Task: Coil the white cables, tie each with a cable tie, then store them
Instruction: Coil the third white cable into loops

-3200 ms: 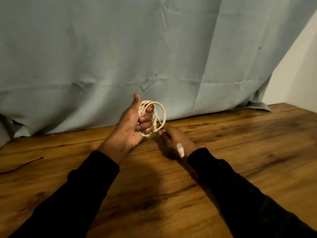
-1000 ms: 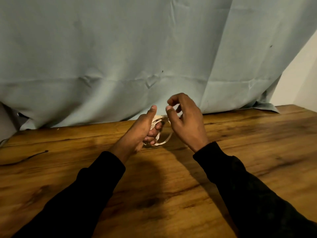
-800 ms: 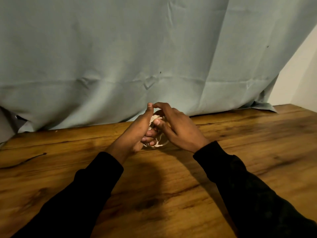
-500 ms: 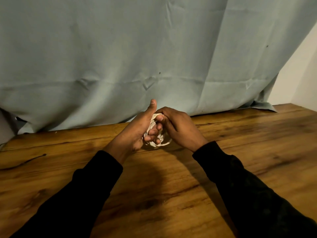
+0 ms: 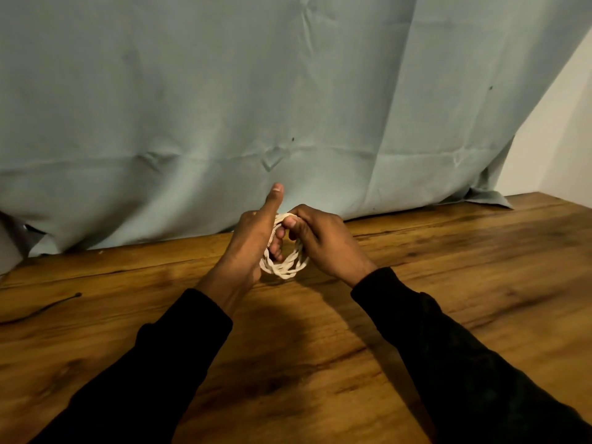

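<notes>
Our left hand [image 5: 246, 248] holds the white cable coil [image 5: 283, 267] with its fingers through the loops, thumb up; our right hand [image 5: 323, 241] pinches the coil's top. The coil hangs just above the table [image 5: 448, 283]. We should keep the loops bunched tight while tucking the end, so nothing springs loose before tying.

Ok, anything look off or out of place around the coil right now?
Nothing stands out. Both hands, left hand and right hand, hold the white cable coil above the wooden table. A thin dark cord lies loose at the far left.
</notes>
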